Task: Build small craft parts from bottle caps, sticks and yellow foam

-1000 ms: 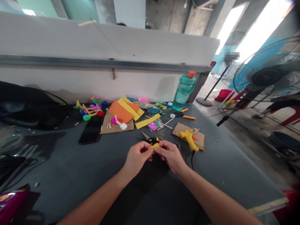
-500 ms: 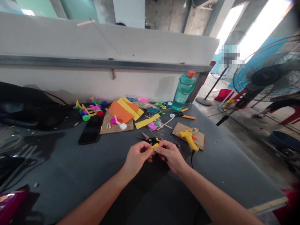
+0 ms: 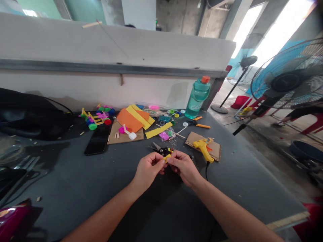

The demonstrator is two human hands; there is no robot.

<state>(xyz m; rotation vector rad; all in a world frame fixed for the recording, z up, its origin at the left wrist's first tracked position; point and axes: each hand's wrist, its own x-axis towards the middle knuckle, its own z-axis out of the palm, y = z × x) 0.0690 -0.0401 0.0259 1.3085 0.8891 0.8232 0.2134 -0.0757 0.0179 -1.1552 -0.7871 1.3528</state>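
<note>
Between my two hands is a small piece of yellow paper (image 3: 167, 158), pinched at both ends. My left hand (image 3: 150, 168) has its thumb and fingers closed on the left end. My right hand (image 3: 183, 167) grips the other end, and fingers cover most of the piece. Just beyond my fingertips lie black-handled cutters (image 3: 161, 149) with their blades pointing left. To the right, a yellow glue gun (image 3: 203, 149) rests on a piece of cardboard (image 3: 216, 152). A longer yellow paper strip (image 3: 158, 130) lies farther back.
Behind are orange paper (image 3: 131, 119), a phone (image 3: 97, 142), wheeled stick toys (image 3: 95, 118), bottle caps (image 3: 176, 115) and orange-handled pliers (image 3: 202, 126). A green bottle (image 3: 198, 98) stands by the partition (image 3: 101, 47). A large fan (image 3: 287, 80) is at the right.
My hands stay almost in place, with only a slight shift of the fingers on the yellow paper. Nothing on the table has moved.
</note>
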